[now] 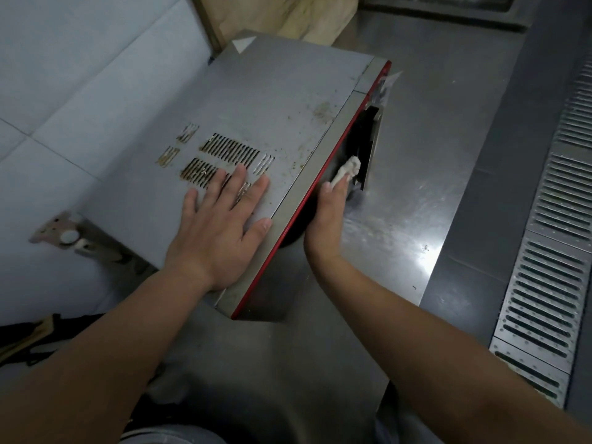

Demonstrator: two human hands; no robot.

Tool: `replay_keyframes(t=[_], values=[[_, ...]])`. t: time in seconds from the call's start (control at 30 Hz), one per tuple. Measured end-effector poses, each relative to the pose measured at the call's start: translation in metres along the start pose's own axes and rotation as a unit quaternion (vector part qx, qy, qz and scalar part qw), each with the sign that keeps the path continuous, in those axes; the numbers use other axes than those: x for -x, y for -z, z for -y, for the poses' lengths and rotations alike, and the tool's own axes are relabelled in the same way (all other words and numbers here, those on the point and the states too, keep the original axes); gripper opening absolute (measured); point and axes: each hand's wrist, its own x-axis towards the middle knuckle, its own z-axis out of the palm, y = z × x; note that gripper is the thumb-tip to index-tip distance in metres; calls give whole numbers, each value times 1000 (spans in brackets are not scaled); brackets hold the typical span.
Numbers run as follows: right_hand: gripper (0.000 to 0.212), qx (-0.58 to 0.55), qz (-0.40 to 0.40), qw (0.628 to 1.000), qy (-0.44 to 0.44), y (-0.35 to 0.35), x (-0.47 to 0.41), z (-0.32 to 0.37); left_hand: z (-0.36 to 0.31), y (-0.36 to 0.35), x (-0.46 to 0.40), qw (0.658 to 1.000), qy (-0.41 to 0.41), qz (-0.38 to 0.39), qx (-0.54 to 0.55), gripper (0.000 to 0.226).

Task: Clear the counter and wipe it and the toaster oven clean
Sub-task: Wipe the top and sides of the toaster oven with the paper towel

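The left hand (221,225) lies flat, fingers spread, on the stained top of the toaster oven (282,107), over its vent slots (229,153). The right hand (330,219) presses a white cloth (347,169) against the oven's red-edged front, above the steel surface (416,174).

I count one toaster oven (282,123) on the desk (416,187). On its top panel I see two large vent grilles (229,148) and four small ones beside them. One white cloth (347,169) sits at its front. Two floor grates (551,251) lie beyond the desk.
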Motion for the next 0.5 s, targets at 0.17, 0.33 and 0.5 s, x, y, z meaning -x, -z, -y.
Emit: replay_keyframes(t=[0.17, 0.33, 0.5], values=[[81, -34, 74, 996, 37, -7, 103, -23, 3, -2, 0, 1000, -3, -4, 4, 70], [87, -17, 144, 989, 38, -12, 203, -44, 4, -5, 0, 1000, -7, -8, 7, 68], [82, -46, 79, 996, 24, -9, 114, -32, 4, -4, -1, 1000, -3, -18, 7, 69]])
